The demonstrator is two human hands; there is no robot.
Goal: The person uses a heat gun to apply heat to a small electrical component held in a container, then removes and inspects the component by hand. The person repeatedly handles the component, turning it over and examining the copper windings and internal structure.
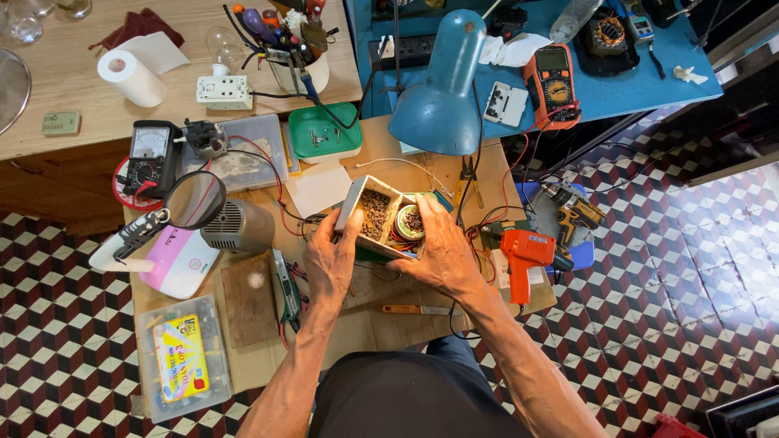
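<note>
Small open box (375, 212), pale walls, sat tilted above the cluttered wooden bench, near centre, just below the blue lamp. It was split into compartments: the left one held a heap of small brown bits, the right one a round green-rimmed tin (410, 222) with coloured wires beside it.

- The box (367, 212) in my left hand (329, 264) looks like thin matt wood, maybe card; hard to tell.
- My right hand (442, 251) rests on a glossy tin (409, 223).
- Lamp (442, 89): smooth painted metal, slightly shiny.
- Drill (523, 255): glossy orange plastic.
- Bench (381, 320): worn, rough wood.
- Tray (326, 131): smooth green plastic.
</note>
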